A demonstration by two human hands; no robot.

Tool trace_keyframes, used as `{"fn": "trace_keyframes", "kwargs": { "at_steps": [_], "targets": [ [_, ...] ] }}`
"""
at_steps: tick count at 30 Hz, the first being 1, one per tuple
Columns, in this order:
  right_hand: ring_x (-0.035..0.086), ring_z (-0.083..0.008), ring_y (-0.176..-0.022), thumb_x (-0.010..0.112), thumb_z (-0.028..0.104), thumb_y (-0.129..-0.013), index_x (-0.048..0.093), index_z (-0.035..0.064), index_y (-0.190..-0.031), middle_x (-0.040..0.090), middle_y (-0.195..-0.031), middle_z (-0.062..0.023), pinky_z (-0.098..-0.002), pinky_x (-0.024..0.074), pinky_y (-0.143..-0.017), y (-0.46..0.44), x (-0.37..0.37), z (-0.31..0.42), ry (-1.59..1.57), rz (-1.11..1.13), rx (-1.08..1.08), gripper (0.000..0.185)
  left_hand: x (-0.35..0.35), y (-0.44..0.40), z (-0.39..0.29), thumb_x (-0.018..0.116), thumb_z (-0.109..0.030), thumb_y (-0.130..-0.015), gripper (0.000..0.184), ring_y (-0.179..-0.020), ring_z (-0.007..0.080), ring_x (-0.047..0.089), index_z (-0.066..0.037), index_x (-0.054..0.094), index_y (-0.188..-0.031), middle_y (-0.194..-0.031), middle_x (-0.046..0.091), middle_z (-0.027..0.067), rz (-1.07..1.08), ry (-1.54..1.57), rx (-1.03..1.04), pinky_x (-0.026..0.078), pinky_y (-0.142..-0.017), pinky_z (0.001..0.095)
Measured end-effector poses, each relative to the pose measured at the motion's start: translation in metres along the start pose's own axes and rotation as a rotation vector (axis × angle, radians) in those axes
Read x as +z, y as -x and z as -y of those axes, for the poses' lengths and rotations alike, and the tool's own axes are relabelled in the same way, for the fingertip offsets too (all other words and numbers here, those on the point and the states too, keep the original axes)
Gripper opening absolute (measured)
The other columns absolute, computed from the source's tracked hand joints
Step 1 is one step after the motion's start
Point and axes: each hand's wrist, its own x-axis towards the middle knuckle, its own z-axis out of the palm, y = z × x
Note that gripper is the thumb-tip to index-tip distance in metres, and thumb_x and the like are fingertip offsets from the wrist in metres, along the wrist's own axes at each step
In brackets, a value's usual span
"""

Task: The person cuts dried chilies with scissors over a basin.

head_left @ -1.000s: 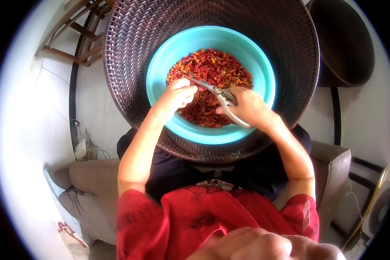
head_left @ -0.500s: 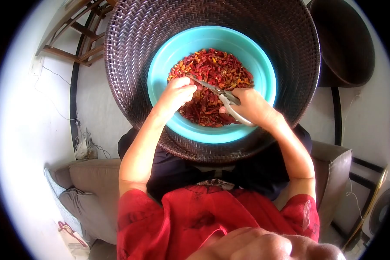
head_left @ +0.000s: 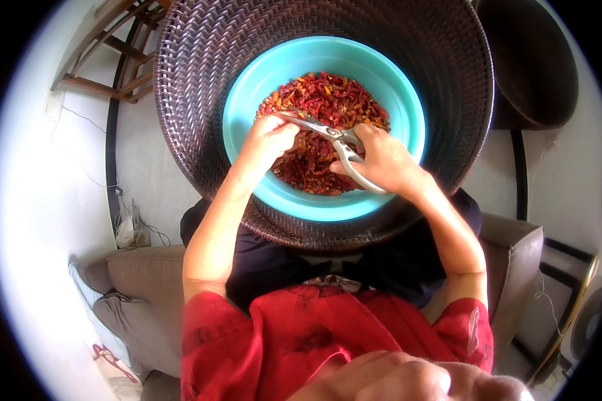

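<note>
My right hand (head_left: pixel 384 160) is wrapped round the pale handles of a pair of scissors (head_left: pixel 332 132). The handles are spread and the blades are slightly parted, pointing left to the fingers of my left hand (head_left: pixel 269 139). Those fingers are pinched together at the blade tips on what looks like a dried red chili (head_left: pixel 289 113), mostly hidden by fingers and blades. Both hands are above a turquoise basin (head_left: pixel 244 87), which holds a heap of cut dried chilies (head_left: pixel 328 97), red and orange, with pale seeds among them.
The basin sits inside a large dark woven basket (head_left: pixel 194 100) over my lap. Another dark rounded container (head_left: pixel 538 67) stands at the far right. A wooden chair or rack (head_left: pixel 107 67) is at upper left, with cables (head_left: pixel 137 217) below it. I sit on a brown sofa (head_left: pixel 147 274).
The scissor handles have spread and the blades have parted. My left hand has shifted slightly left and up, and the scissors have moved a little left with my right hand.
</note>
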Motion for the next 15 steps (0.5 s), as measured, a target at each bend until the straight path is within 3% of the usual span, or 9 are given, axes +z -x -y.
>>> {"fn": "trace_keyframes", "kwargs": {
  "at_steps": [3,7,9,15],
  "targets": [
    [0.067,-0.0378,-0.094,0.076,0.049,-0.077,0.063,-0.0049,-0.101,0.067,-0.093,-0.0238,-0.0439,0.0508,-0.084,-0.001,0.002,0.0,0.028,-0.017,-0.013,0.061,0.004,0.0,0.002,0.054,-0.013,-0.098,0.011,-0.054,0.0001,0.033,-0.004,0.06,-0.101,-0.067,0.041,-0.0107,-0.017,-0.037,0.045,0.024,-0.048,0.0183],
    [0.068,-0.0361,-0.085,0.076,0.047,-0.079,0.067,-0.003,-0.095,0.068,-0.088,-0.0231,-0.0437,0.0514,-0.079,-0.002,0.003,0.001,-0.02,0.034,0.041,0.054,0.004,0.002,-0.001,0.054,-0.013,-0.098,0.011,-0.054,-0.0001,0.033,-0.004,0.061,-0.099,-0.067,0.041,-0.011,-0.033,-0.067,0.046,0.025,-0.048,0.0187],
    [0.068,-0.0357,-0.082,0.076,0.046,-0.08,0.067,-0.0025,-0.093,0.069,-0.086,-0.0228,-0.0436,0.0514,-0.078,-0.004,0.003,-0.001,-0.03,0.053,0.043,0.051,0.003,0.004,-0.008,0.054,-0.012,-0.098,0.011,-0.055,0.001,0.035,-0.004,0.061,-0.099,-0.067,0.042,-0.01,-0.031,-0.081,-0.033,0.026,-0.049,0.0194],
    [0.066,-0.0347,-0.081,0.08,0.041,-0.074,0.063,-0.0027,-0.089,0.065,-0.085,-0.0191,-0.0428,0.0504,-0.076,-0.003,0.003,-0.006,-0.04,-0.004,0.034,0.05,-0.003,0.002,-0.003,0.054,-0.008,-0.096,0.012,-0.065,0.0057,0.044,-0.002,0.062,-0.103,-0.074,0.053,-0.003,-0.025,-0.019,0.028,0.037,-0.06,0.0202]
  ]
}}
